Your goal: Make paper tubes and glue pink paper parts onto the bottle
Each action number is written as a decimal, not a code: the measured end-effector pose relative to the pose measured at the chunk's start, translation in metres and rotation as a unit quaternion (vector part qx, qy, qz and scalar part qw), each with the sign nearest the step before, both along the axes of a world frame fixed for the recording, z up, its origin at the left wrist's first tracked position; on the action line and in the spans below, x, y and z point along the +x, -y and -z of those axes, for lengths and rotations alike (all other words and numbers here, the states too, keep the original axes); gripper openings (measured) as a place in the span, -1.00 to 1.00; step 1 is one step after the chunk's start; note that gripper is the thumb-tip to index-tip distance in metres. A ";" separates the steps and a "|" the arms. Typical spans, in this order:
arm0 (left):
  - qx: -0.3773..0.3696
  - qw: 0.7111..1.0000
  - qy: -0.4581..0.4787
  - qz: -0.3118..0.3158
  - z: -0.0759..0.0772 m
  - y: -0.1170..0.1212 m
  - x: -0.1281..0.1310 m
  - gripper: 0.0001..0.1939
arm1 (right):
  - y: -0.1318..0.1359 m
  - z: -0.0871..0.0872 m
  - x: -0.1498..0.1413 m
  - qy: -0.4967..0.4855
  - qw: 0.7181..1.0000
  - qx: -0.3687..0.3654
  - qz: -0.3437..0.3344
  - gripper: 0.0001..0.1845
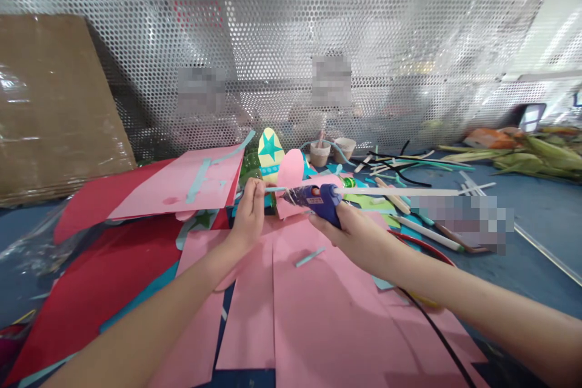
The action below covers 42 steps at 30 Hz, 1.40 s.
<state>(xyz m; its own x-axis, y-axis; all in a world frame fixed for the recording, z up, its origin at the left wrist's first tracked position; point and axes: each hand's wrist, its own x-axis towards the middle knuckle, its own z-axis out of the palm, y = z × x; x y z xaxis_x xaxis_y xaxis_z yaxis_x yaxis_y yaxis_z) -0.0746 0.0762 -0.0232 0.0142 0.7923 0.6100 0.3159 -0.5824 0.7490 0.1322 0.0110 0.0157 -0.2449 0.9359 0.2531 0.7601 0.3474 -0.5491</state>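
My right hand (348, 227) is wrapped round the grip of a blue hot glue gun (328, 201), its nozzle pointing left. A long white glue stick (400, 191) sticks out from the back of the gun. My left hand (251, 209) pinches a narrow light blue paper strip (275, 188), whose free end lies right by the nozzle; whether they touch I cannot tell. Just behind stand a yellow paper egg (270, 160) with a teal star and a pink paper oval (291, 168). Under both hands lie pink paper sheets (318, 309), with a loose blue strip (310, 256) on top.
Red paper (113, 279) and a raised pink sheet (177, 179) lie left, near a cardboard sheet (54, 109). Two small cups (320, 153) stand behind. Pipe cleaners (404, 167), a marker (430, 234) and corn husks (522, 157) lie right. A black cord (436, 333) runs under my right forearm.
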 end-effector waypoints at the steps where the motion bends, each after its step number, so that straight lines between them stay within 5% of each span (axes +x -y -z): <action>1: 0.000 1.000 0.000 0.000 0.000 0.000 0.000 -0.64 | 0.000 0.001 -0.001 -0.006 1.000 0.001 -0.004 -0.67; 19: 0.003 1.000 -0.004 -0.011 -0.002 0.000 0.000 -0.61 | -0.001 -0.009 0.007 0.019 1.000 0.019 0.014 -0.70; 27: -0.004 1.000 0.006 -0.001 0.001 -0.002 0.000 -0.58 | -0.001 -0.021 0.009 0.031 0.995 -0.075 0.058 -0.67; 42: -0.005 1.000 0.014 0.001 -0.001 -0.002 0.002 -0.59 | -0.005 -0.024 0.015 0.024 0.998 -0.022 0.047 -0.78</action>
<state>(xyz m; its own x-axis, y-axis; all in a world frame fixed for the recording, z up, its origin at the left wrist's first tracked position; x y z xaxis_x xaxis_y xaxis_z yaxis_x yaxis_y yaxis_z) -0.0731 0.0777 -0.0222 -0.0011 0.7988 0.6017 0.2929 -0.5750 0.7639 0.1470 0.0162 0.0402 -0.1664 0.9652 0.2018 0.8145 0.2499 -0.5236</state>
